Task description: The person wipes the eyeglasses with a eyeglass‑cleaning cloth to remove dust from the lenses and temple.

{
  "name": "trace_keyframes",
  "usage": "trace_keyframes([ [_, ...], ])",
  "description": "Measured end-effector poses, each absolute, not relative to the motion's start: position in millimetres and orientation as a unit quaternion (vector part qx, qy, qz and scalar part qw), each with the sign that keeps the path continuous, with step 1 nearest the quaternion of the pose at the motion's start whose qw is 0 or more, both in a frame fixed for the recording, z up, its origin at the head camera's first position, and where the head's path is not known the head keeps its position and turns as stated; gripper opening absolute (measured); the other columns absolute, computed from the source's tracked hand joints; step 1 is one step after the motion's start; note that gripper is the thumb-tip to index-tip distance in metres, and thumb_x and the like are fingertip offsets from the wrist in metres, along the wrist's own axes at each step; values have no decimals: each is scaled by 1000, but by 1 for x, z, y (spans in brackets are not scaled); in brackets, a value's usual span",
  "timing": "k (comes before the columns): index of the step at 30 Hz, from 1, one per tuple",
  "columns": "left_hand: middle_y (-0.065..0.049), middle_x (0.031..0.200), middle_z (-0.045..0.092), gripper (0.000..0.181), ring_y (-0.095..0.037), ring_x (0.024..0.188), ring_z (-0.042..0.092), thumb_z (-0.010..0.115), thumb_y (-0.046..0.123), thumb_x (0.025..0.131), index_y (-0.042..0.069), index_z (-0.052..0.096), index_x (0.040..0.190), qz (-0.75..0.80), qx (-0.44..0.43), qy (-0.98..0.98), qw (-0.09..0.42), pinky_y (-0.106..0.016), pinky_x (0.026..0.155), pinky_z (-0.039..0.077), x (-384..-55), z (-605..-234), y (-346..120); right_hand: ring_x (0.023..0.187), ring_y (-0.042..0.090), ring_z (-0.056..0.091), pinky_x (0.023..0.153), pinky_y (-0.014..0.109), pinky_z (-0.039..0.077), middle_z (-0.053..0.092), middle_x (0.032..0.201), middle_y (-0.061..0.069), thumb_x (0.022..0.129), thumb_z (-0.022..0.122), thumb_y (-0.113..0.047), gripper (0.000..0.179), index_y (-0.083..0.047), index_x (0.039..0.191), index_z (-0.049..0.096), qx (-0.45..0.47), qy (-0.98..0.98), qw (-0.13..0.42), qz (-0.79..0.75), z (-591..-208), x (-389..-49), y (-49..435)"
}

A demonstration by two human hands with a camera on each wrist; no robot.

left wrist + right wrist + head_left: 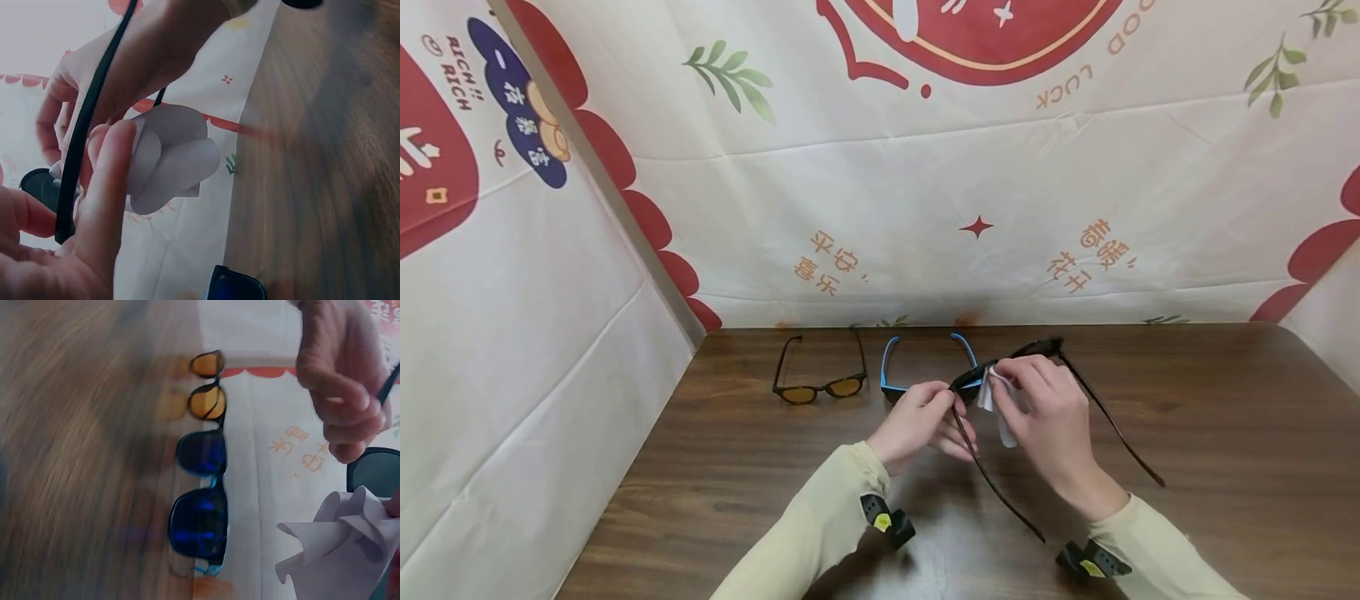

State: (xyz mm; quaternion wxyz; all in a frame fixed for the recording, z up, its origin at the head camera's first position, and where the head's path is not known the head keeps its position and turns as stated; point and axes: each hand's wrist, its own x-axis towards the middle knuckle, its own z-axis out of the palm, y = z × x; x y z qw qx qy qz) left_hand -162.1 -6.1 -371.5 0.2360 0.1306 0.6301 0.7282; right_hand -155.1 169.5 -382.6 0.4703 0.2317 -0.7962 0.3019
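Black sunglasses (1037, 347) are held up above the table with their temples pointing back towards the person. The left hand (921, 421) pinches them at the left hinge, where the black temple (94, 112) crosses the thumb and fingers in the left wrist view. A pale cleaning cloth (1007, 433) is gripped by the right hand (1048, 417) against the lens area. In the right wrist view the crumpled cloth (337, 550) hangs below a dark lens (375, 472). The fingers of the right hand partly hide the lenses in the head view.
Glasses with amber lenses (797, 394) lie unfolded at the back left of the wooden table (700, 500). Blue-framed sunglasses (887, 367) stand to their right, partly behind the hands. A printed white cloth backdrop (910, 192) rises at the table's back edge.
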Motion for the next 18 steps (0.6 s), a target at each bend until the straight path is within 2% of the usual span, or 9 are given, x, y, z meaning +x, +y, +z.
trace_keyframes([
  [4, -27, 71, 63, 22, -24, 53, 63, 30, 7, 96, 2, 47, 83, 718, 111, 635, 263, -43, 57, 57, -164, -375, -2, 69, 29, 58, 61, 41, 41, 64, 84, 11, 86, 60, -15, 16, -2, 90, 68, 233, -792, 494, 274, -386, -160, 168],
  [11, -14, 61, 58, 21, -21, 47, 59, 29, 11, 93, 8, 45, 80, 688, 102, 668, 264, -42, 53, 56, -162, -378, 6, 69, 31, 58, 56, 41, 39, 64, 84, 11, 88, 58, -15, 17, -2, 91, 69, 233, -780, 529, 237, -384, -168, 159],
  [15, -11, 57, 55, 24, -20, 45, 57, 28, 11, 93, 6, 46, 78, 675, 114, 674, 276, -39, 51, 56, -161, -377, 9, 70, 29, 59, 57, 41, 38, 65, 84, 10, 88, 59, -16, 17, -3, 93, 70, 250, -783, 515, 244, -382, -168, 152],
  [18, -10, 57, 54, 32, -19, 46, 57, 28, 13, 96, 3, 50, 75, 676, 129, 666, 287, -35, 51, 55, -164, -378, 7, 74, 27, 60, 62, 41, 40, 67, 86, 8, 86, 62, -12, 14, -5, 94, 71, 295, -792, 474, 249, -381, -167, 150],
])
